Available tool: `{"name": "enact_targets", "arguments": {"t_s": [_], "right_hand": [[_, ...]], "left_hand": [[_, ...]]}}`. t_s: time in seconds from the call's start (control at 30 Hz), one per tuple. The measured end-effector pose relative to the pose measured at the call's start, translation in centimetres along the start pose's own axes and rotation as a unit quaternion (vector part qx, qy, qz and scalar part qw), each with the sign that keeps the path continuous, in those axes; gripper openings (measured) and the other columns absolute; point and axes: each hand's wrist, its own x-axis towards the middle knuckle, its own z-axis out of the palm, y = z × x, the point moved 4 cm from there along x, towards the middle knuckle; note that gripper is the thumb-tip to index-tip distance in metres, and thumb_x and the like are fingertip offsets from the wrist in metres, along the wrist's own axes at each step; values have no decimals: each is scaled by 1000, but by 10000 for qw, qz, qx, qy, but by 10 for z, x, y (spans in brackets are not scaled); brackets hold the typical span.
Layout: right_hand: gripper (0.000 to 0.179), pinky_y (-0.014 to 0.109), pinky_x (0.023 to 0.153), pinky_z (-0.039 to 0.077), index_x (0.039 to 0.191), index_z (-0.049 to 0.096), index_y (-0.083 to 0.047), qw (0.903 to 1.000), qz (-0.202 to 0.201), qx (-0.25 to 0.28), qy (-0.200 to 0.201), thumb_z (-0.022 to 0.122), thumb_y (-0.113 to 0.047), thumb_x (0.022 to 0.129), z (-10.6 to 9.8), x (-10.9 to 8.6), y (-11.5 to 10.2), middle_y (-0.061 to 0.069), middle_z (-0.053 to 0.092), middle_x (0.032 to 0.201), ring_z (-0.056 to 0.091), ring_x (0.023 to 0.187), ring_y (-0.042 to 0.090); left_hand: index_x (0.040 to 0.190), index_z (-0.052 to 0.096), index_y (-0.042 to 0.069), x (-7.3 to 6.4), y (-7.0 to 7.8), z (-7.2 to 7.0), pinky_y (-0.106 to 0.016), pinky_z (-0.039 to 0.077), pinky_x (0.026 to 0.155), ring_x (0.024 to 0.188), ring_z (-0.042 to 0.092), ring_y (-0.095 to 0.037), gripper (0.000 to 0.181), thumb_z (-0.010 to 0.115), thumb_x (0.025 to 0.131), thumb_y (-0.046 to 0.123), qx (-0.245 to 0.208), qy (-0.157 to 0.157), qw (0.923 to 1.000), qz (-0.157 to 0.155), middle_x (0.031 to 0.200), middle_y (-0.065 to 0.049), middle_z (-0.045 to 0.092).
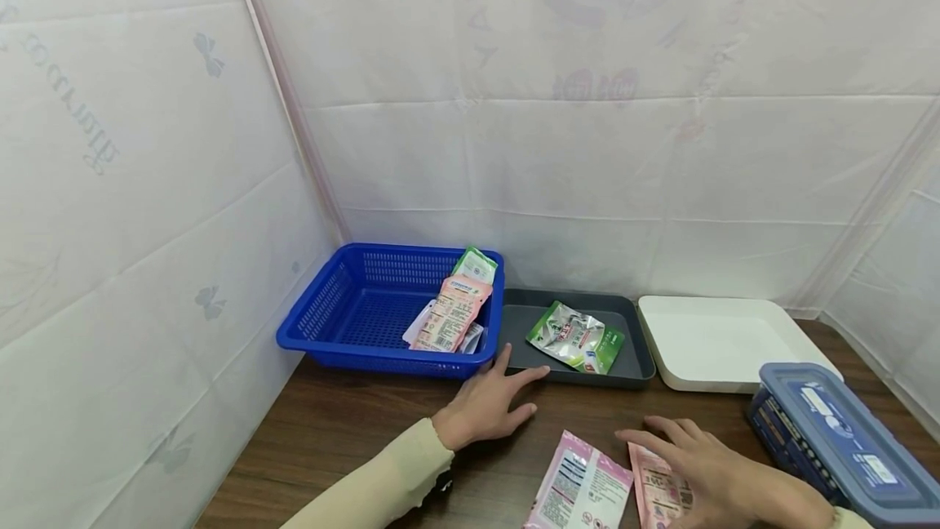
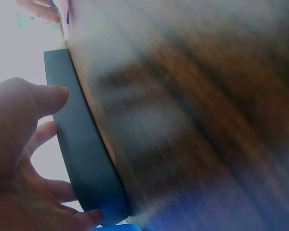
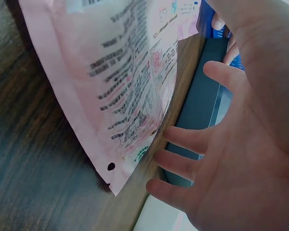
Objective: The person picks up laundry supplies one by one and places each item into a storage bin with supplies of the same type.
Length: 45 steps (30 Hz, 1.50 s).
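Observation:
With fingers spread, my left hand (image 1: 488,402) is at the front edge of the dark grey tray (image 1: 624,380). In the left wrist view its fingertips lie along the tray's side (image 2: 84,139). Inside the tray sits a green and silver pouch (image 1: 576,337). My right hand (image 1: 698,468) hovers at a pink pouch (image 1: 649,484) on the table, hiding part of it. The right wrist view shows that pouch's printed back (image 3: 120,86) beside loosely extended fingers, none curled round it. Just to its left lies a pink-and-white packet (image 1: 583,484).
A blue basket (image 1: 316,344) at the left holds several packets, a pink pouch (image 1: 451,313) and a green one (image 1: 477,266) among them. Right of the grey tray is a white tray (image 1: 712,333). A blue-lidded box (image 1: 844,439) stands at the far right. White sheeting (image 1: 587,153) surrounds the table.

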Motion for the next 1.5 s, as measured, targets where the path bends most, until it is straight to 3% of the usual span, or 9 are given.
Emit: {"name": "enact_targets", "arguments": {"t_s": [0.13,0.23,0.5,0.73,1.17,1.5], "right_hand": [[102,82,83,41,162,30,-34,9998,166,68,-114,82,-61,78,3,-1,3,30,34,155,39,131,55],[102,81,82,42,161,31,-35,9997,162,7,-158,84,-60,78,6,-2,5,30,36,154,41,129,55],[99,80,80,44,160,31,-32,9998,-89,-129,-80,82,-60,80,10,-4,8,31,36,153,41,128,57],[99,80,81,43,160,32,-31,9999,-82,-126,-13,81,-61,80,12,-4,7,31,36,153,41,128,58],[100,74,83,47,161,31,-32,9999,-5,-114,68,82,-61,79,14,-3,8,30,36,153,43,123,53],[101,71,82,50,161,31,-31,9995,-77,-214,231,80,-63,79,16,-4,8,27,37,154,45,121,50]], "left_hand": [[154,48,38,1,0,0,-51,58,87,129,52,-55,55,64,101,37,8,-33,10000,-73,158,-35,31],[154,48,38,1,0,0,-51,59,85,128,53,-55,55,64,101,37,15,-32,10000,-66,158,-35,31],[153,49,36,-1,2,-1,-53,58,86,128,53,-56,55,65,101,35,-31,1,10000,-33,158,-35,32],[154,49,37,-1,2,-1,-52,58,85,129,52,-55,55,65,101,36,-47,-37,9999,-109,159,-34,31],[154,49,37,-1,2,-2,-52,59,85,130,51,-55,54,64,102,36,-56,-14,9999,-96,159,-34,31],[154,48,37,0,1,-1,-54,56,92,132,50,-54,54,64,102,36,-60,-32,9999,-139,159,-33,31]]}}
